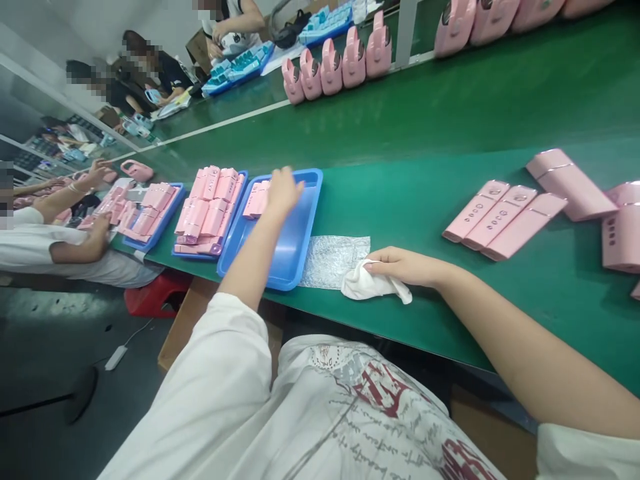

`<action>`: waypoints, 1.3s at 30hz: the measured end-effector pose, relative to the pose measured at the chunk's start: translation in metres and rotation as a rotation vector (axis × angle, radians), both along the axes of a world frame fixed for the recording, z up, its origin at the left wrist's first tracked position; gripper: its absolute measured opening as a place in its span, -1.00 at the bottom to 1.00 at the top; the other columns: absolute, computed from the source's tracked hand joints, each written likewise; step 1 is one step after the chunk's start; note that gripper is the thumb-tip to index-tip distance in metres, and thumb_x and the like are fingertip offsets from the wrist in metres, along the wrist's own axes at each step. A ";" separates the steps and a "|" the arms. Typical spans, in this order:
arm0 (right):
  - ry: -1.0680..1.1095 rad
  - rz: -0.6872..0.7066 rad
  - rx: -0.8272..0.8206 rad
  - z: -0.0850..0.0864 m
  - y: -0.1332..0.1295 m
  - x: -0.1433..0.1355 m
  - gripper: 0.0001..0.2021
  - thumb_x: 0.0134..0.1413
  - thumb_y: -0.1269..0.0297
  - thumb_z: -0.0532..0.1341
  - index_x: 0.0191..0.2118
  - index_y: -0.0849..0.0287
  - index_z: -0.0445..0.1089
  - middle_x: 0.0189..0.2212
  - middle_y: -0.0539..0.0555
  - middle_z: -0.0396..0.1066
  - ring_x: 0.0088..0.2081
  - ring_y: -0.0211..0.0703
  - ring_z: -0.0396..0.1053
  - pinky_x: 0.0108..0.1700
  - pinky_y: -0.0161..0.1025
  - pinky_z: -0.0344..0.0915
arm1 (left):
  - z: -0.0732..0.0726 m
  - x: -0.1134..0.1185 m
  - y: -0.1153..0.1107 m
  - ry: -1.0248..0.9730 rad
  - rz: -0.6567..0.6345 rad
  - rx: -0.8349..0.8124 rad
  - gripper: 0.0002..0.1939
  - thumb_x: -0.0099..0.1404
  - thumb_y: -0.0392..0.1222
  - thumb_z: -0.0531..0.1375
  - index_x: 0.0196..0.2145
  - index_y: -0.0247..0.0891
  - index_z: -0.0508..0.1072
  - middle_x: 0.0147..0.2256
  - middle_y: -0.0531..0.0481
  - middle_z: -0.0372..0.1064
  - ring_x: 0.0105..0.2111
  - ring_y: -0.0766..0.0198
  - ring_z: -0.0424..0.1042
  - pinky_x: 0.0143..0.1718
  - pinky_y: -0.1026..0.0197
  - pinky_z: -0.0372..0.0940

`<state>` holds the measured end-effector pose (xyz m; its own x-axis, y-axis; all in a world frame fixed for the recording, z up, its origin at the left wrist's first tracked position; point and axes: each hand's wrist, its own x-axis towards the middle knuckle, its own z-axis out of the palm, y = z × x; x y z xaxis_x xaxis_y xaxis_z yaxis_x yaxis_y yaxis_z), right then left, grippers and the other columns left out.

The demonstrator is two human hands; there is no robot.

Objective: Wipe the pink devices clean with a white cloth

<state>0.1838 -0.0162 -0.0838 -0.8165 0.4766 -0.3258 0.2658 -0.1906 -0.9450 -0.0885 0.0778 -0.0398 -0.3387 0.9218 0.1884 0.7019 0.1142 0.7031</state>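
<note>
My left hand (284,193) reaches over a blue tray (290,263), beside the pink pieces (257,200) lying at its far left corner. Its fingers are partly turned away and blurred, so I cannot make out whether they grip anything. At the front of the green table, my right hand (395,263) is closed on a white cloth (367,283). The cloth rests on the right end of a sheet of clear bubble wrap (327,257), which lies against the tray's right side.
Pink casings (505,217) lie to the right. Leftward stand a blue tray piled with pink pieces (205,213) and another tray (160,230). Pink handled units (333,67) line the far side. A co-worker (75,233) sits left, near a red stool (155,297); others work across.
</note>
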 end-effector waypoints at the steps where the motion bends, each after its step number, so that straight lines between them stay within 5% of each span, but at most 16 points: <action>1: -0.005 -0.002 0.002 0.000 0.000 0.000 -0.56 -0.10 -0.11 0.25 -0.41 0.26 0.36 -0.44 0.04 0.32 -0.41 -0.27 0.18 -0.35 -0.30 0.11 | -0.001 -0.024 -0.006 -0.015 0.077 0.046 -0.78 0.09 -0.49 0.21 -0.34 -0.33 0.26 -0.17 -0.04 0.25 0.15 0.19 0.05 0.18 0.24 -0.09; 5: -0.014 -0.016 -0.008 0.002 -0.001 -0.001 -0.52 -0.10 -0.14 0.25 -0.38 0.28 0.39 -0.41 0.06 0.34 -0.39 -0.26 0.21 -0.31 -0.28 0.14 | -0.012 -0.069 -0.030 -0.060 0.131 0.068 -0.67 0.04 -0.57 0.20 -0.48 -0.26 0.12 -0.40 0.09 0.10 0.09 0.31 0.05 0.12 0.37 -0.11; 9: 0.013 -0.051 -0.052 -0.001 -0.001 0.000 -0.55 -0.13 -0.09 0.31 -0.38 0.28 0.41 -0.44 0.03 0.35 -0.41 -0.29 0.21 -0.34 -0.32 0.14 | -0.018 -0.066 -0.035 -0.127 0.109 -0.050 -0.61 -0.06 -0.56 0.28 -0.56 -0.23 0.13 -0.57 0.15 -0.01 -0.11 0.27 0.22 -0.04 0.34 0.04; 12: 0.076 -0.083 -0.171 -0.005 -0.001 0.000 -0.57 -0.17 -0.05 0.36 -0.37 0.28 0.42 -0.44 0.03 0.38 -0.42 -0.30 0.26 -0.35 -0.34 0.19 | -0.012 -0.053 -0.034 -0.198 0.071 -0.168 -0.69 0.00 -0.47 0.29 -0.56 -0.25 0.20 -0.65 0.13 0.11 -0.31 0.22 0.32 -0.22 0.24 0.16; 16: 0.230 -0.473 -0.350 -0.009 0.006 -0.003 -0.59 -0.13 -0.03 0.34 -0.29 0.22 0.37 -0.40 0.08 0.45 -0.41 -0.19 0.38 -0.36 -0.26 0.34 | 0.003 -0.020 -0.047 -0.398 -0.057 -0.213 -0.90 0.26 -0.23 0.15 -0.30 -0.28 0.27 -0.47 -0.03 0.40 -0.48 0.28 0.38 -0.39 0.20 0.25; 20: 0.472 -0.974 -0.363 -0.012 0.022 -0.001 -0.68 0.14 0.07 0.12 -0.10 0.17 0.30 -0.09 0.17 0.44 -0.15 -0.07 0.45 -0.12 -0.12 0.44 | 0.010 0.026 -0.063 -0.772 -0.403 -0.297 -0.77 0.24 -0.18 0.17 -0.20 -0.31 0.24 -0.34 -0.14 0.47 -0.47 0.27 0.47 -0.39 0.19 0.35; 25: 0.610 -1.153 -0.444 -0.006 0.035 0.009 -0.71 0.22 0.12 -0.01 -0.11 0.17 0.31 -0.08 0.17 0.44 -0.10 0.00 0.46 -0.10 0.00 0.47 | -0.008 0.068 -0.068 -0.926 -0.697 -0.516 -0.58 0.17 -0.13 0.27 -0.10 -0.37 0.26 -0.33 -0.11 0.47 -0.41 0.25 0.51 -0.35 0.21 0.40; 30: 0.628 -1.315 -0.494 -0.002 0.033 0.007 -0.81 0.17 0.30 0.05 -0.19 0.22 0.35 -0.20 0.13 0.48 -0.14 -0.03 0.47 -0.07 -0.02 0.47 | -0.030 0.075 -0.067 -0.971 -0.700 -0.657 -0.52 0.09 -0.14 0.32 -0.11 -0.36 0.23 -0.31 -0.09 0.46 -0.40 0.24 0.51 -0.37 0.20 0.39; 35: 0.625 -1.524 -0.272 -0.005 0.026 0.002 -0.87 0.18 0.33 0.12 -0.21 0.21 0.39 -0.20 0.07 0.48 -0.09 -0.10 0.45 0.07 -0.06 0.39 | -0.034 0.076 -0.068 -0.943 -0.701 -0.711 -0.60 0.08 -0.18 0.28 -0.20 -0.32 0.19 -0.41 0.02 0.39 -0.48 0.32 0.45 -0.47 0.25 0.33; 39: 0.725 -1.453 0.062 -0.011 0.022 0.001 -0.86 0.19 0.33 0.13 -0.23 0.18 0.43 -0.19 0.02 0.49 -0.05 -0.14 0.43 0.15 -0.10 0.30 | -0.033 0.078 -0.072 -0.897 -0.768 -0.759 -0.59 0.09 -0.18 0.26 -0.15 -0.31 0.20 -0.41 0.04 0.35 -0.50 0.35 0.42 -0.49 0.28 0.28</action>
<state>0.1844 0.0053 -0.0951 0.3433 0.9381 -0.0464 -0.5748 0.1707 -0.8003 -0.0103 0.0059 -0.0730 0.5514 0.7077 -0.4417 0.1129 0.4613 0.8800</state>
